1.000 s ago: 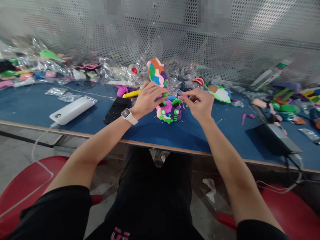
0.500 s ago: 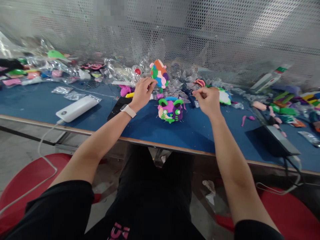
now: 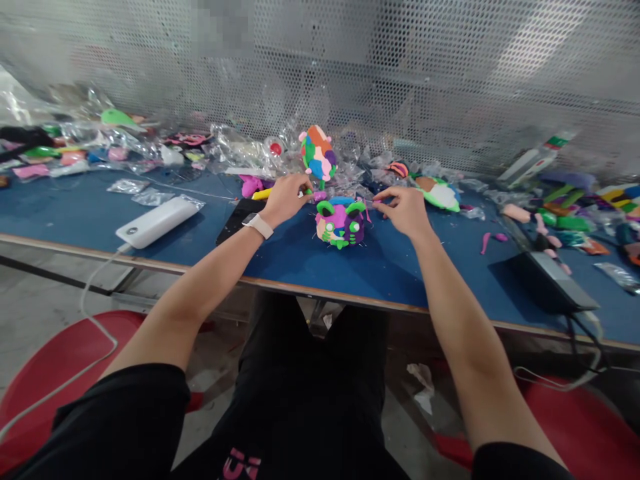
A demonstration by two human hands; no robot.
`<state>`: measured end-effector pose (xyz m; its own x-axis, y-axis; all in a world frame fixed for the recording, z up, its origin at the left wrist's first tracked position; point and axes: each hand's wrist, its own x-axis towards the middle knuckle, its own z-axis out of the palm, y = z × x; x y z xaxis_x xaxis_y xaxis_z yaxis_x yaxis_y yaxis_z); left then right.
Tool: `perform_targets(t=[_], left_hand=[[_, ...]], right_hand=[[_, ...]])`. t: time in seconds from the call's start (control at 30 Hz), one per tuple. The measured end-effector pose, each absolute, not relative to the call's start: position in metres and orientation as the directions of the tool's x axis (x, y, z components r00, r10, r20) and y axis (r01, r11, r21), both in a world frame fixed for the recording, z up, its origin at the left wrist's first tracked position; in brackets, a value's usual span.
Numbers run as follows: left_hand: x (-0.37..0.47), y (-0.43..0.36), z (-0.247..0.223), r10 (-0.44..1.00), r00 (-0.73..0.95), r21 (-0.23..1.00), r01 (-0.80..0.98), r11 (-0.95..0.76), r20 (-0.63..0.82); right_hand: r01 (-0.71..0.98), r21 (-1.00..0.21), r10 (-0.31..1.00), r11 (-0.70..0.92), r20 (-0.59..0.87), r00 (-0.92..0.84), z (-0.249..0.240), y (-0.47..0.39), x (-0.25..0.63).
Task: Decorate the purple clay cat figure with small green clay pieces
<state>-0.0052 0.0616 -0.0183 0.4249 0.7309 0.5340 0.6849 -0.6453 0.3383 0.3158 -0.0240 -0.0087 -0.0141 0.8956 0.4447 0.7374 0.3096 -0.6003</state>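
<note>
A clay cat head (image 3: 340, 225), pink, purple and peach with green ears and thin whiskers, sits upright on the blue table between my hands. To its upper left, my left hand (image 3: 290, 197) is closed in a pinch; a speck of green shows at the fingertips, too small to name. On the other side my right hand (image 3: 404, 208) also pinches, with a tiny pinkish bit at its fingertips that I cannot make out. Neither hand touches the head. Behind it stands a patchwork-coloured clay piece (image 3: 318, 153) on a green foot.
Left lie a black flat object (image 3: 235, 223) and a white power bank (image 3: 157, 221) with a cable. A white-edged clay piece (image 3: 440, 193) is behind my right hand. At right stands a dark box-like device (image 3: 553, 283). Plastic wrappers and clay scraps line the perforated metal wall (image 3: 380, 73).
My left hand has come down beside the patchwork piece. My right hand has moved left, closer to the cat head. The cat head stays in place.
</note>
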Motion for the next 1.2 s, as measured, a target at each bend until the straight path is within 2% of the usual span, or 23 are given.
perform_targets(t=[0.17,0.27,0.57,0.73,0.8,0.97,1.1,1.2], left_hand=[[-0.0065,0.0538,-0.0110,0.790,0.400,0.319,0.756,-0.571,0.464],[-0.0088,0.0573,-0.0119,0.807,0.382,0.350,0.756,-0.553,0.451],[-0.0097,0.0602,-0.0131,0.834,0.324,0.399,0.762,-0.510,0.447],[-0.0095,0.0581,-0.0102,0.824,0.305,0.464,0.708,-0.532,0.478],[-0.0092,0.0591,-0.0107,0.814,0.318,0.442,0.714,-0.543,0.486],[-0.0086,0.0594,-0.0115,0.788,0.390,0.345,0.741,-0.575,0.476],[-0.0078,0.0566,-0.0107,0.774,0.409,0.376,0.701,-0.606,0.484],[-0.0073,0.0553,-0.0111,0.778,0.386,0.411,0.685,-0.601,0.496]], right_hand=[[0.730,-0.623,0.899,0.280,0.437,0.028,-0.0058,-0.0258,0.3130],[0.707,-0.655,0.897,0.268,0.438,0.066,-0.0052,-0.0263,0.3112],[0.683,-0.675,0.907,0.279,0.420,0.044,-0.0073,-0.0226,0.3133],[0.690,-0.676,0.914,0.259,0.403,0.052,-0.0045,-0.0258,0.3110],[0.702,-0.670,0.918,0.241,0.392,0.059,-0.0034,-0.0274,0.3100],[0.776,-0.585,0.914,0.236,0.405,0.028,-0.0029,-0.0283,0.3108],[0.856,-0.472,0.905,0.213,0.425,0.009,-0.0043,-0.0260,0.3126],[0.865,-0.459,0.915,0.202,0.404,0.001,-0.0055,-0.0245,0.3134]])
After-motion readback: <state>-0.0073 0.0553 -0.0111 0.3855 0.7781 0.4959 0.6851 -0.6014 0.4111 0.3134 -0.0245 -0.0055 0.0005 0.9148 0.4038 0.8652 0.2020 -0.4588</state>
